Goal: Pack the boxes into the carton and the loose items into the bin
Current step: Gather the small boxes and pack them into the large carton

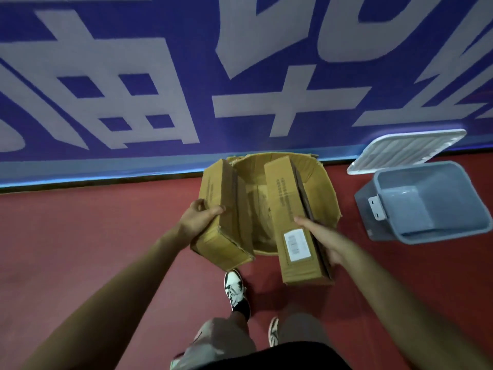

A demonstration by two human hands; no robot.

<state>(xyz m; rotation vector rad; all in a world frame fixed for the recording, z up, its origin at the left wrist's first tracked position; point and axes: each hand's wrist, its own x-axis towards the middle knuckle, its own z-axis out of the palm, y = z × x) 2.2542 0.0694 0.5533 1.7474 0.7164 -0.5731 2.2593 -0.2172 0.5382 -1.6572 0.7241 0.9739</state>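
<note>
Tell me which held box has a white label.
The right box, held by the right hand; the left box in the left hand shows none.

A dull red floor (80, 236) fills the lower half, dimly and evenly lit. Behind it rises a deep blue wall (202, 49) printed with very large white characters (290, 102). A pale blue band (106, 169) runs along its foot, edged below by a thin dark line

I am looking at a blue banner (202, 49) with big white characters, running along the wall. A white ribbed lid (405, 150) is lying at its foot, on the red floor (93, 236) I am standing on.
</note>
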